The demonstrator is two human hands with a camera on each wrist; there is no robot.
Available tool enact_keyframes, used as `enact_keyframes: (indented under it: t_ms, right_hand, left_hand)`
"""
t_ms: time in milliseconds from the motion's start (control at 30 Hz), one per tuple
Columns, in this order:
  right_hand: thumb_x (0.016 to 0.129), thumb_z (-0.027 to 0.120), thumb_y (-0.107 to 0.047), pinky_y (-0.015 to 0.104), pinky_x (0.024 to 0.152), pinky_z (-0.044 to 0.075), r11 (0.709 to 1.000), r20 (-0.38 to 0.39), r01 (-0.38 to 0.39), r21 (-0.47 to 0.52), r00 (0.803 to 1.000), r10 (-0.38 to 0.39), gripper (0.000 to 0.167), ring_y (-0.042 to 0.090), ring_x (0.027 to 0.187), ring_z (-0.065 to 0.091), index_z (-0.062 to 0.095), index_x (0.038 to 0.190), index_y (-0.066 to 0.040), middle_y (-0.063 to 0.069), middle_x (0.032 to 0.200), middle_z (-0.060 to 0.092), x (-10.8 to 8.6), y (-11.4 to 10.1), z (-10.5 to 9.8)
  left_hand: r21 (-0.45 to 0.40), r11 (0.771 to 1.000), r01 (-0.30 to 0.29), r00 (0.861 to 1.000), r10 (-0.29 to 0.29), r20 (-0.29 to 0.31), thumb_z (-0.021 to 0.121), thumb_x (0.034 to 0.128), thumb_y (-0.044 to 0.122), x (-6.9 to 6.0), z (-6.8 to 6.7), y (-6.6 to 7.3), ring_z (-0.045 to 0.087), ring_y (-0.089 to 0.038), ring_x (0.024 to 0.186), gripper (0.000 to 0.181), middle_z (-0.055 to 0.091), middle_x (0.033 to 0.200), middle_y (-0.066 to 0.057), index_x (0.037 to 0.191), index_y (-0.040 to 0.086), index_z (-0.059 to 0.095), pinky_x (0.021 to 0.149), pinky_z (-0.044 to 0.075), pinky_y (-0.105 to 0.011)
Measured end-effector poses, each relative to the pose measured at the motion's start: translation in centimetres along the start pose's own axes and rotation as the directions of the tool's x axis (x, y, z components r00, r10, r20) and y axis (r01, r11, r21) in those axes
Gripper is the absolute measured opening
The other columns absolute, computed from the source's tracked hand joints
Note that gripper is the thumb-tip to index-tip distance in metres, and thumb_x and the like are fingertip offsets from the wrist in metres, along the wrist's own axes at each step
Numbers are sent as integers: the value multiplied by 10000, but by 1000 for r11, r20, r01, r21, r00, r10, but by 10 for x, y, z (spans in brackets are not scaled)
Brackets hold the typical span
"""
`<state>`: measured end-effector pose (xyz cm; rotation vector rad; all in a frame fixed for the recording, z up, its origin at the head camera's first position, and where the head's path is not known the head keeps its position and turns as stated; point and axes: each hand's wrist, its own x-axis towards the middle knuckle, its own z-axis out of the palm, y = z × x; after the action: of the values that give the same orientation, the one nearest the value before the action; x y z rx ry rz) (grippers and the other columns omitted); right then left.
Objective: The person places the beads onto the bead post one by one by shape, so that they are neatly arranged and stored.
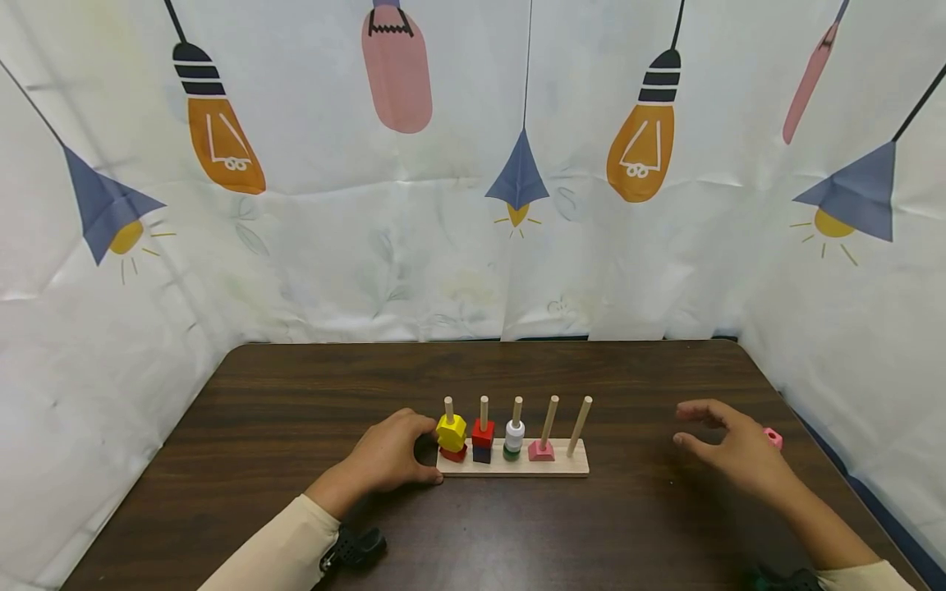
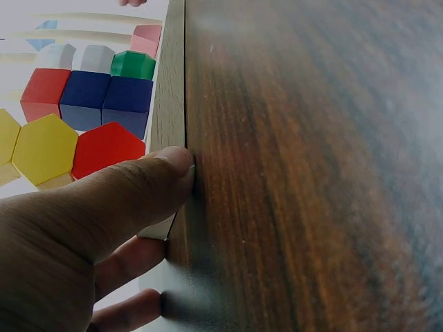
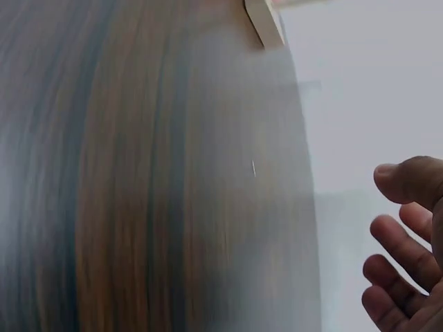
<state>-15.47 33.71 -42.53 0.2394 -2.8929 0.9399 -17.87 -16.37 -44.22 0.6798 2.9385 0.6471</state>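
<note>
My left hand (image 1: 392, 453) grips the left end of a wooden peg board (image 1: 562, 468), thumb at its front edge. From the left, its pegs carry a red hexagon under yellow hexagons (image 1: 451, 432), navy cubes under a red cube (image 1: 483, 432), a green piece under white pieces (image 1: 515, 434), and one pink block (image 1: 541, 451). The rightmost peg (image 1: 580, 425) is bare. Off to the right, my right hand (image 1: 739, 455) is held with fingers relaxed and nothing in its grasp. A pink bead-like piece (image 1: 773, 437) shows just beyond that hand, partly hidden by it.
The dark wood-grain table (image 1: 628, 533) has a far edge against a white curtain (image 1: 443, 263) printed with lamps and bulbs. The curtain also hangs along both sides. Dark straps with devices (image 1: 355, 548) sit on the wrists.
</note>
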Motion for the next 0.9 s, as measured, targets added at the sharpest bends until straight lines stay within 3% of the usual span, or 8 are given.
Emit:
enact_keyframes:
  t_ms: [200, 333, 433, 500, 567, 767, 900]
  right_hand:
    - [981, 687, -442, 583, 831, 471, 991, -66, -130, -22, 989, 129, 584, 496, 1153, 562, 562, 1376, -31, 255, 1360, 580, -9, 29, -22]
    - [993, 669, -434, 389, 672, 495, 982, -128, -187, -38, 975, 181, 589, 327, 922, 641, 564, 1378, -1, 228, 1162, 648, -14, 48, -33]
    - [996, 661, -436, 434, 714, 487, 976, -148, -213, -52, 968, 204, 621, 390, 977, 626, 542, 1383, 35, 275, 1179, 644, -19, 62, -38]
    - [994, 660, -448, 542, 814, 461, 972, -152, -225, -71, 965, 212, 650, 515, 1133, 557, 527, 1387, 54, 330, 1314, 580, -22, 70, -40]
    - [999, 654, -445, 648, 835, 397, 969, -150, -226, -94, 966, 211, 663, 612, 1180, 459, 511, 1380, 79, 370, 1380, 507, -23, 78, -42]
    - [1013, 626, -439, 666, 856, 388, 956, -136, -251, -152, 963, 232, 675, 622, 1158, 455, 496, 1344, 134, 427, 1347, 480, -23, 91, -46]
    - [1014, 627, -411, 642, 799, 426, 943, -103, -285, -170, 957, 271, 630, 615, 1089, 502, 514, 1318, 129, 442, 1286, 507, -24, 96, -48]
  left_hand:
    - [4, 1000, -6, 1000, 6, -5, 957, 674, 400, 0, 0, -1, 578, -146, 955, 453, 630, 1020, 74, 1005, 222, 703, 767, 525, -446]
    - [4, 1000, -15, 1000, 15, -10, 956, 675, 401, 0, 0, -1, 575, -141, 950, 457, 633, 1014, 78, 1012, 217, 707, 767, 524, -437]
    - [0, 1000, -16, 1000, 16, -11, 957, 675, 396, 0, 0, -1, 575, -142, 948, 457, 634, 1013, 77, 1013, 215, 709, 765, 524, -439]
    - [-4, 1000, -17, 1000, 17, -9, 958, 676, 392, 0, 0, -1, 577, -144, 950, 453, 634, 1017, 75, 1012, 218, 708, 764, 524, -443]
    - [-7, 1000, -17, 1000, 17, -8, 958, 677, 389, 0, 0, -1, 579, -145, 952, 448, 633, 1020, 75, 1008, 222, 706, 761, 525, -447]
    - [-3, 1000, -17, 1000, 17, -10, 957, 677, 393, 0, 1, -2, 586, -153, 966, 451, 633, 1027, 75, 1010, 224, 704, 760, 526, -458]
    - [-1, 1000, -19, 1000, 19, -11, 956, 676, 396, 0, 1, -2, 581, -146, 957, 448, 629, 1017, 84, 1007, 228, 704, 754, 523, -448]
